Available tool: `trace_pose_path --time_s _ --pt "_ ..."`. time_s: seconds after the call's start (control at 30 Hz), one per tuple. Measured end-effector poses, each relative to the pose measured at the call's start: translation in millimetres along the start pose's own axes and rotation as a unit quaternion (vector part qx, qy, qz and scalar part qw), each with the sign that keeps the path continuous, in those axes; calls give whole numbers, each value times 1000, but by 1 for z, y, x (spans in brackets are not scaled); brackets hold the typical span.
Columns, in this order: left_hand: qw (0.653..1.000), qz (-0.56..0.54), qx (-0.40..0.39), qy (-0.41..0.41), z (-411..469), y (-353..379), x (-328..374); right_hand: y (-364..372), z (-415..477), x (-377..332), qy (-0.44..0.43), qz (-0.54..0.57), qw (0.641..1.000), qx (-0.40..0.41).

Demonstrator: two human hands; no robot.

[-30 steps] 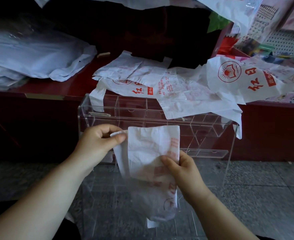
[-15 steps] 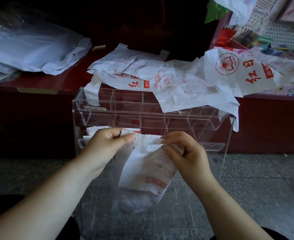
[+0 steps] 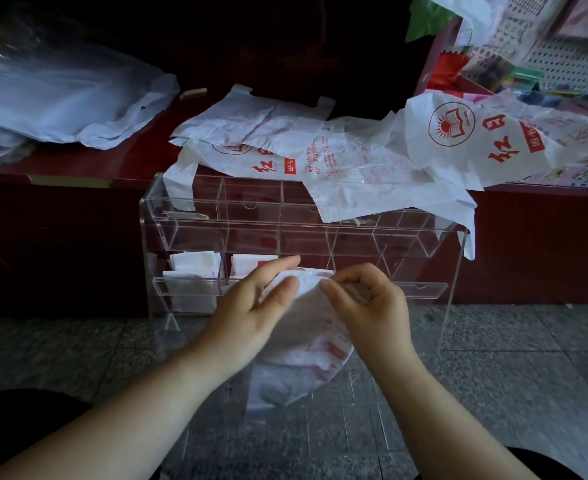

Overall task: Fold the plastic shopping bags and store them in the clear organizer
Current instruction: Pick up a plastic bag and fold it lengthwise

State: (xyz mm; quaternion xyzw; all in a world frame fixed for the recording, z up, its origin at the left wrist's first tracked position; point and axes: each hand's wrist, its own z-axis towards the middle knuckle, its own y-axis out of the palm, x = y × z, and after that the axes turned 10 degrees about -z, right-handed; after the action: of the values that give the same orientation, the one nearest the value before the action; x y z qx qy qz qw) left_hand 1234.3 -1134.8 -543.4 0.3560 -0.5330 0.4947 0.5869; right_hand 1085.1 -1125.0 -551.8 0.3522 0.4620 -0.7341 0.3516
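- L hand [image 3: 261, 306] pinched bag [image 3: 306, 344] at top edge, fingers near straight.
- R hand [image 3: 368, 303], fingers curled, pinched same edge.
- Bag hung before organizer [image 3: 320, 233] lower row, below bench [image 3: 77, 164] front edge.

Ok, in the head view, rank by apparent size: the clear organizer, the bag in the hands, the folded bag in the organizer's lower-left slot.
1. clear organizer
2. held bag
3. folded bag in the lower-left slot
The held bag is nearer the camera, so its lead over the folded one is unsure.
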Motion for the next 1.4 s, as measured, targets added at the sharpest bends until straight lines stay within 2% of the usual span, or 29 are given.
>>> trace_pose_path --time_s 0.2,0.37,0.43,0.5,0.57,0.67,0.8,0.97,1.1,1.2,1.4 --pt "995 84 61 4 5 8 -13 3 1 1 -13 14 999 -31" --pt "999 33 -16 11 9 -6 -7 -16 9 4 -42 -45 986 -156" --pt "999 30 -22 13 10 -13 -4 -26 12 6 -61 -87 976 -188" --pt "999 25 -20 2 12 -20 0 -33 14 6 -91 -132 970 -181" --pt "1000 19 -15 -14 13 -26 4 -38 15 4 -72 -134 975 -161" --pt "1000 -8 -6 -24 14 -31 4 -36 13 -2 6 -15 989 -147" --pt "998 -49 -23 -32 15 -33 2 -24 9 -6 93 156 978 -102" --pt "996 -85 15 -35 15 -32 7 -21 10 -2 161 223 958 -83" --pt "998 -52 -31 -31 16 -41 5 -20 10 0 122 179 975 -46" --pt "998 4 -58 -5 16 -44 9 -19 7 -1 84 136 985 -70" --pt "988 142 -14 60 13 -20 10 -7 2 -4 47 81 986 -135"
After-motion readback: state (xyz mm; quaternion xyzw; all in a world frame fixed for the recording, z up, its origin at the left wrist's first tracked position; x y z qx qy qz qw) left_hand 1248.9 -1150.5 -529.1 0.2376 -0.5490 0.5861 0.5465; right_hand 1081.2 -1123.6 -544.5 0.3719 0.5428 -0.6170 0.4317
